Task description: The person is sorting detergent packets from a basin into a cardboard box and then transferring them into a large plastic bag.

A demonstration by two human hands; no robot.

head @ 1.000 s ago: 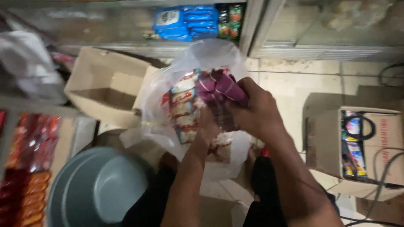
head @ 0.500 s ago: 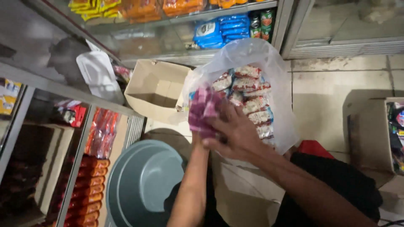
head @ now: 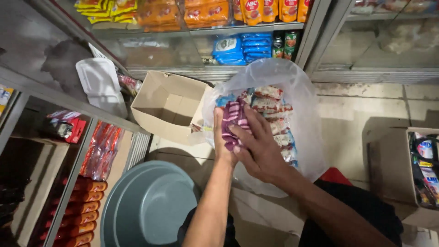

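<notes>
A clear plastic bag (head: 299,91) full of small red, white and blue snack packets (head: 274,107) stands open in front of me. Both hands are at its mouth. My left hand (head: 221,137) holds a purple striped packet bundle (head: 233,120) from behind. My right hand (head: 257,146) lies over the front of the same bundle, fingers spread across it. The bundle sits against the left side of the bag's opening.
An open empty cardboard box (head: 167,105) lies left of the bag. A grey round basin (head: 146,208) is below left. Glass shelves (head: 206,27) with packets stand behind and to the left. Another carton of goods (head: 420,169) sits at right on the tiled floor.
The view has tilted up and shifted, showing more shelves. Both hands stay on the purple striped bundle, which now sits a little lower at the bag's mouth.
</notes>
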